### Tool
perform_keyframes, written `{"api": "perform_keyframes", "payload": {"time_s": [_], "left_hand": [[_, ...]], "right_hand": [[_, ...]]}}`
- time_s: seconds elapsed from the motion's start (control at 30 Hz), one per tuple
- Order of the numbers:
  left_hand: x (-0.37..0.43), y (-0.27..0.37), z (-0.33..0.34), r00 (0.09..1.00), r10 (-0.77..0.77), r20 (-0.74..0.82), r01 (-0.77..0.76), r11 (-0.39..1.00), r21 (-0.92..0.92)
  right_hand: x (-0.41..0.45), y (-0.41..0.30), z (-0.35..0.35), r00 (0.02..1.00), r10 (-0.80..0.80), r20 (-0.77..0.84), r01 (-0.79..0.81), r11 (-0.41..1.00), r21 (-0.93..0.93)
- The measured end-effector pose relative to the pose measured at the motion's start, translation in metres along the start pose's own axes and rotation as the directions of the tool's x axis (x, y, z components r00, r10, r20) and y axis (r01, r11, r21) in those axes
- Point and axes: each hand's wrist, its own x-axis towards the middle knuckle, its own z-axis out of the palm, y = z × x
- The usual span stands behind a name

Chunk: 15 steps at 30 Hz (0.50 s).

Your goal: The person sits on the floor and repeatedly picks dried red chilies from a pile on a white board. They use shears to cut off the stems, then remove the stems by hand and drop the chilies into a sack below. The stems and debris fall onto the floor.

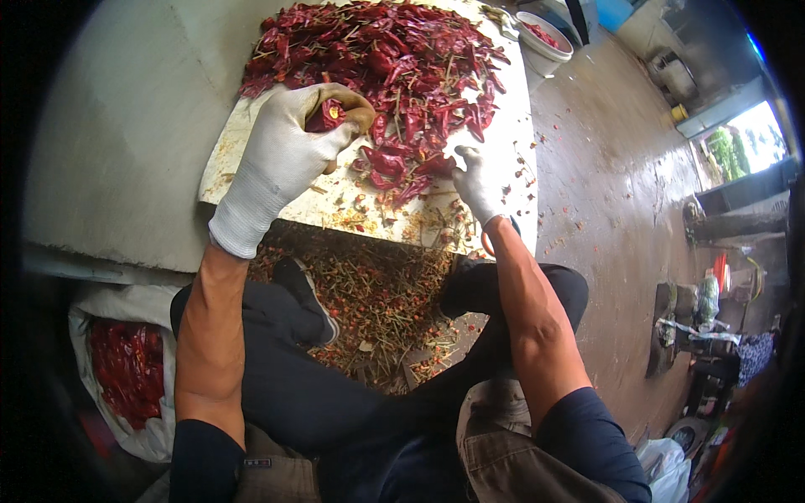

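My left hand [302,135], in a white knitted glove with stained fingertips, is curled round a dried red chili pepper [327,116] whose cut end shows pale yellow inside. A heap of dried red chilies [377,56] with stems lies on a pale board [302,210]. At the heap's lower right, my gloved right hand [476,185] is beside a chili [435,165]. Whether it grips anything is unclear. Close to its wrist shows an orange loop handle [486,244], apparently of scissors, mostly hidden. Loose seeds and stem bits are scattered over the board's near part.
Stems and caps [377,295] cover the floor between my shoes. A white sack [119,295] of red chilies stands at the left. Beyond the board's far right corner is a white bucket [544,53] with chilies. A pale wall [126,126] rises at the left.
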Motion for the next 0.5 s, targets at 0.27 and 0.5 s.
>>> {"api": "perform_keyframes", "payload": {"time_s": [0.27, 0.5], "left_hand": [[0.003, -0.022, -0.011, 0.996, 0.09, -0.007, -0.088, 0.986, 0.141], [0.013, -0.035, 0.006, 0.992, 0.025, 0.126, -0.082, 0.876, 0.476]], "right_hand": [[0.005, 0.02, 0.016, 0.998, 0.004, 0.055, -0.015, 0.98, 0.197], [0.0, -0.027, -0.032, 0.991, -0.033, 0.129, -0.03, 0.888, 0.459]]}}
